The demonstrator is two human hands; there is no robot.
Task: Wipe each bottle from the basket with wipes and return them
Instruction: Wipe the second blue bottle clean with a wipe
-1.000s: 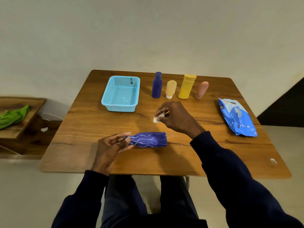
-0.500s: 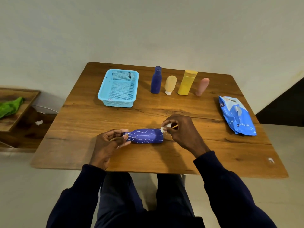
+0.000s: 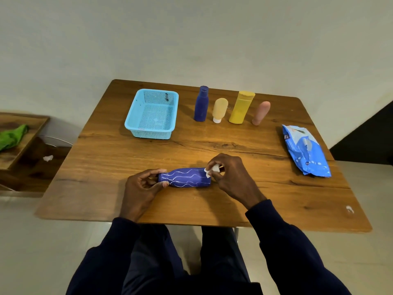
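The left hand [image 3: 140, 188] is gripping the neck end of the patterned bottle [image 3: 187, 177], thumb under and fingers curled over it, so that the cap is staying hidden. The bottle is lying on its side near the front of the table [image 3: 106, 158], neck pointing left and base pointing right, its blue body crossed by pale wavy lines. At the base end, the right hand [image 3: 231, 177] is pinching a small crumpled wipe [image 3: 212, 169] between thumb and fingertips and is pressing it against the bottle's upper right edge. Both forearms, in dark sleeves, are reaching in from the bottom edge. Off to the far left, a green cloth [image 3: 11, 136] is lying on a low wooden shelf [image 3: 32, 124], and a white scrap [image 3: 48, 158] is sitting on the darker surface just beside it. On the table's far left part, the basket [image 3: 153, 134] is sitting upright, well apart from the hands. To its right, four bottles are standing side by side in a row: a dark bottle [image 3: 201, 104], a cream tube [image 3: 220, 109] on its white cap, a yellow bottle [image 3: 241, 107] and a pink tube [image 3: 261, 112]. Further right, the wipes pack [image 3: 305, 150] is lying flat near the table's right edge. A small white fleck [image 3: 349, 209] is lying near the front right corner.
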